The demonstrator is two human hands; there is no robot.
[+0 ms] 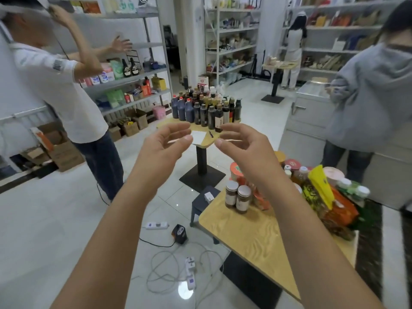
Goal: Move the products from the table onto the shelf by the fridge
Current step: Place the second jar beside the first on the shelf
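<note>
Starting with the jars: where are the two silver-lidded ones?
Head view, right of centre: the silver-lidded jars stand side by side near the wooden table's far left corner, below the right hand, beside orange packets.

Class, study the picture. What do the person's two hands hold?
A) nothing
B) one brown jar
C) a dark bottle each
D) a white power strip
A: the left hand and the right hand are raised in the air, fingers loosely curled, with nothing in them; the two brown jars stand on the near table.
</note>
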